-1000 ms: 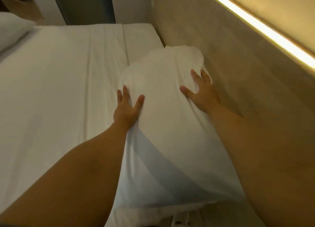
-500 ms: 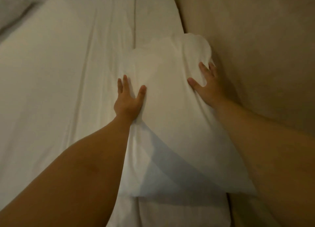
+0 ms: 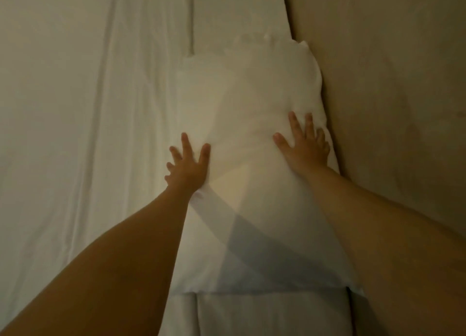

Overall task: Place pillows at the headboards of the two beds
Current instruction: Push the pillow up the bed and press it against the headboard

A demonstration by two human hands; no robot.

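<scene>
A white pillow (image 3: 254, 138) lies flat on the white bed (image 3: 75, 133), its long right side against the beige padded headboard (image 3: 390, 96). My left hand (image 3: 187, 167) rests palm down on the pillow's left edge with the fingers spread. On the pillow's right side, close to the headboard, my right hand (image 3: 303, 145) presses flat, fingers apart. Neither hand grips anything. Both forearms reach in from the bottom of the view and cast a shadow over the pillow's near end.
The bed sheet carries long creases on the left. A seam (image 3: 191, 20) runs down the mattress beyond the pillow. The bed's near end (image 3: 252, 315) shows below the pillow. The headboard fills the right side.
The view has tilted further down, so the second pillow at the far left and the light strip are out of sight. Both hands stay flat on the pillow, the right one nearer the headboard.
</scene>
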